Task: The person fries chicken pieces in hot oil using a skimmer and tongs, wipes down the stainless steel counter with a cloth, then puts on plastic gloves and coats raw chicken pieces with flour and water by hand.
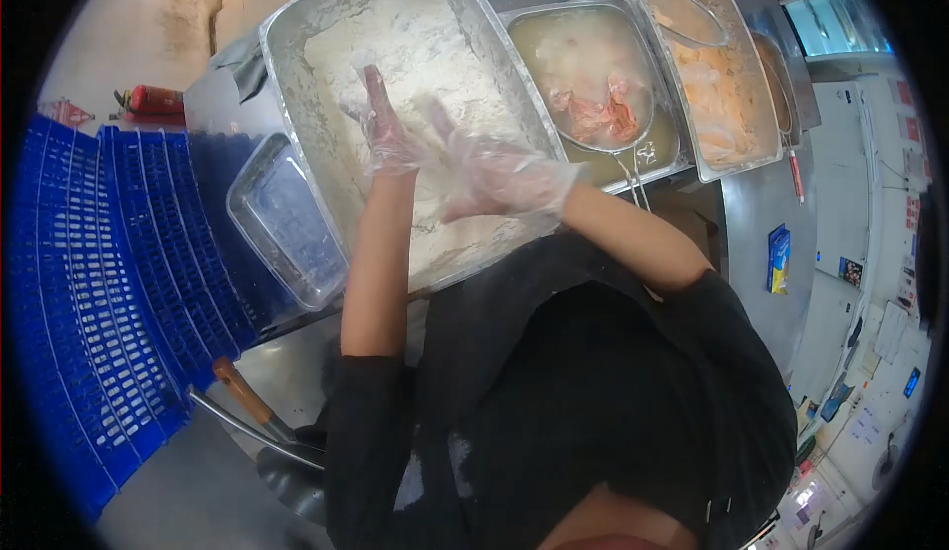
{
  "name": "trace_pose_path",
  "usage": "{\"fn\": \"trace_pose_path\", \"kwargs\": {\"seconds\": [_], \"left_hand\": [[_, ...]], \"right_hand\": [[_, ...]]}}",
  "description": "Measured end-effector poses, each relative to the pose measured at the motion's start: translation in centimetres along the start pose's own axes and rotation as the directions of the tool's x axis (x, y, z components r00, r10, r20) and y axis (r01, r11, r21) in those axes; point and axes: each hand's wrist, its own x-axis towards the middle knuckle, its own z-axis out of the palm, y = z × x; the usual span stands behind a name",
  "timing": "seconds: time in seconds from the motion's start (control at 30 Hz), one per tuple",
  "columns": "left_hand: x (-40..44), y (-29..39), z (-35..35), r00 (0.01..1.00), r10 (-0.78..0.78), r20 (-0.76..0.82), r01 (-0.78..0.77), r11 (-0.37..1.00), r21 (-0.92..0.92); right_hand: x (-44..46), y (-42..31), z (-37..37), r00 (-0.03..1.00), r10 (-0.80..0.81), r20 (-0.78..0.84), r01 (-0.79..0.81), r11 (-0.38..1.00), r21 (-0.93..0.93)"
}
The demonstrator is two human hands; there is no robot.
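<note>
Both my hands wear thin clear plastic gloves and are over a large metal tray (285,85) of white flour (415,41). My left hand (386,135) points away from me with its fingers stretched out. Close to its right, my right hand (504,179) is held sideways, fingers apart and dusted white, partly smeared by motion. I see nothing held in either hand. To the right, a wire strainer (650,105) with pieces of raw meat (598,113) sits in a metal pan (672,155) of cloudy liquid.
Further right stands a long tray (736,163) of orange coating with strainers. A shallow metal tray (240,199) leans left of the flour. Blue plastic crates (109,283) stack at far left. Below is a wooden handle (242,392). A blue-yellow packet (779,258) lies on the right counter.
</note>
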Motion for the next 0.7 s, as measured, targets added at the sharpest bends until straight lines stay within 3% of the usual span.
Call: {"fn": "trace_pose_path", "kwargs": {"seconds": [0.03,0.07,0.1,0.13,0.17,0.2,0.23,0.3,0.33,0.4,0.43,0.5,0.53,0.57,0.6,0.67,0.7], "left_hand": [[2.0,-2.6,-2.9,0.946,0.267,0.186,-0.320,0.868,0.380],[3.1,-3.9,-4.4,0.795,0.409,0.447,-0.606,0.509,0.612],[2.3,-2.7,-3.2,0.791,0.405,0.458,-0.611,0.503,0.611],[0.3,-0.5,-1.1,0.972,0.170,0.164,-0.224,0.885,0.409],[-1.0,0.7,0.2,0.979,-0.200,-0.032,0.201,0.979,0.026],[-1.4,0.7,0.4,0.981,-0.188,-0.039,0.189,0.982,0.027],[-1.8,1.0,0.4,0.988,-0.155,-0.021,0.156,0.986,0.052],[-2.4,1.3,0.2,0.995,-0.095,0.018,0.093,0.990,0.104],[-2.5,1.5,0.3,0.997,-0.068,0.044,0.062,0.990,0.127],[-1.0,0.9,-1.1,0.997,-0.034,0.065,0.024,0.988,0.151],[1.9,-1.1,-3.0,0.999,0.035,-0.037,-0.024,0.966,0.258],[2.7,-0.9,-4.1,0.983,0.125,-0.132,-0.070,0.930,0.362],[0.8,0.2,-3.9,0.983,0.185,0.015,-0.114,0.535,0.837],[-0.9,0.8,-3.8,0.975,0.144,0.167,-0.159,-0.067,0.985],[-1.6,0.8,-4.0,0.973,0.143,0.181,-0.173,-0.066,0.983],[-2.8,0.0,-3.7,0.882,0.412,0.230,-0.427,0.489,0.760],[-5.0,0.5,-3.1,0.845,0.430,0.317,-0.491,0.392,0.778]], "right_hand": [[0.6,1.4,1.9,1.000,0.003,-0.013,-0.003,1.000,0.004],[1.4,3.1,3.8,0.972,-0.195,-0.129,0.169,0.968,-0.186],[1.8,4.0,4.8,0.895,-0.399,-0.198,0.302,0.871,-0.387],[1.5,3.9,5.4,0.894,-0.398,-0.207,0.300,0.873,-0.384],[0.8,3.2,6.2,0.882,-0.450,-0.142,0.295,0.760,-0.578],[0.7,2.9,6.7,0.867,-0.494,-0.062,0.290,0.602,-0.744],[0.8,3.3,6.9,0.856,-0.513,-0.057,0.308,0.596,-0.741],[0.3,4.5,6.9,0.758,-0.620,-0.201,0.489,0.745,-0.453],[0.5,4.5,6.3,0.750,-0.632,-0.197,0.502,0.737,-0.452],[0.8,3.9,4.5,0.917,-0.375,0.134,0.387,0.760,-0.522],[1.1,3.4,3.1,0.912,-0.386,0.137,0.397,0.755,-0.522],[2.3,2.6,0.0,0.923,-0.257,0.287,0.340,0.893,-0.296],[3.3,2.9,-0.4,0.921,-0.262,0.286,0.347,0.887,-0.303],[4.2,3.3,-0.6,0.983,-0.142,0.113,0.140,0.990,0.032],[4.9,3.8,-0.6,0.999,0.049,-0.013,-0.039,0.918,0.395],[7.9,3.3,0.7,0.946,0.247,-0.210,0.046,0.541,0.840],[9.4,3.5,0.8,0.932,0.240,-0.270,0.053,0.650,0.758]]}}
